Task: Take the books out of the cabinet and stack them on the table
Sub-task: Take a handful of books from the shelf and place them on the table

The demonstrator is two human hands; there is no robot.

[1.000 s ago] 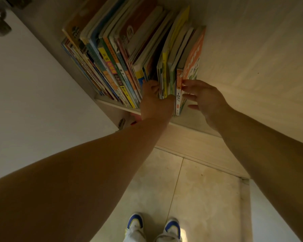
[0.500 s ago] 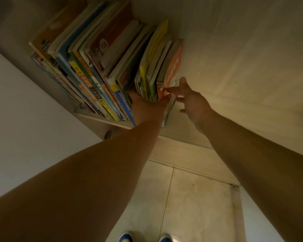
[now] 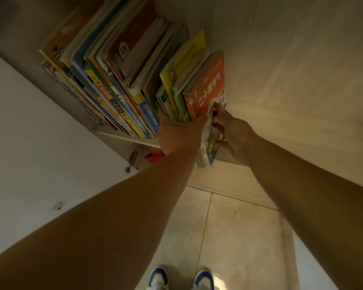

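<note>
A row of thin, colourful books (image 3: 117, 84) stands upright on a cabinet shelf (image 3: 126, 137). At its right end, a small bundle with an orange-covered book (image 3: 208, 84) outermost sticks out past the shelf edge. My left hand (image 3: 178, 132) grips this bundle from the left, fingers wedged between it and the remaining books. My right hand (image 3: 231, 130) holds the bundle's right side, thumb and fingers curled on the orange book's cover. No table is in view.
A pale wooden cabinet side panel (image 3: 291, 70) runs along the right of the books. A white cabinet door (image 3: 29, 143) stands open at the left, with a hinge (image 3: 132, 161). A red object (image 3: 154, 158) lies below the shelf. Beige floor tiles (image 3: 228, 237) and my shoes (image 3: 180, 278) lie beneath.
The right-end bundle has slid out over the shelf edge toward me. My right hand moved from touching the spine to holding the orange cover.
</note>
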